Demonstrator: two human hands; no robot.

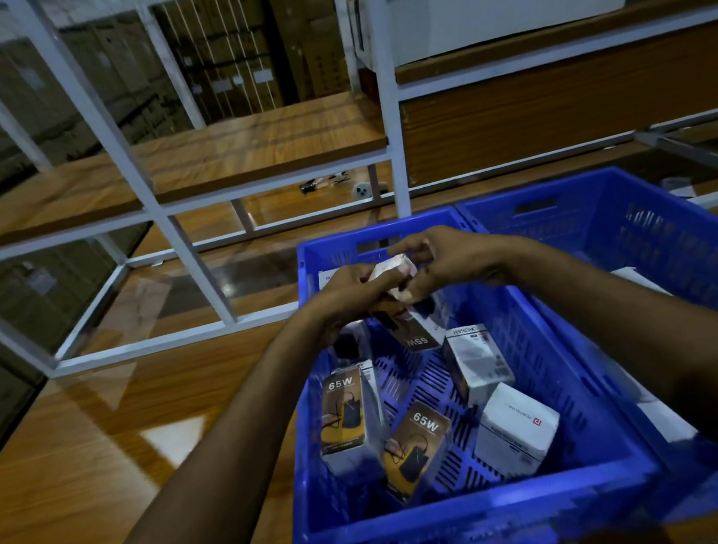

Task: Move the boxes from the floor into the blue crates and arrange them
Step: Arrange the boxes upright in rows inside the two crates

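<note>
A small white cardboard box (392, 270) is held above the far end of a slotted blue plastic crate (460, 521). It is gripped at its 9 o'clock end by the curled fingers of the left hand (346, 290) and pinched at its 3 o'clock end by the right hand (448, 259). Inside the crate, 3 dark boxes marked 65W (345, 418) and 2 white boxes (514, 423) are seen, tilted and unaligned. A second blue crate (652, 235) is set just beside it at 2 o'clock, on the glossy wooden floor (81, 452).

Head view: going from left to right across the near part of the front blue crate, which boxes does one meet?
65W box by the left wall → leaning 65W box in the middle → white box lying at the right.
</note>
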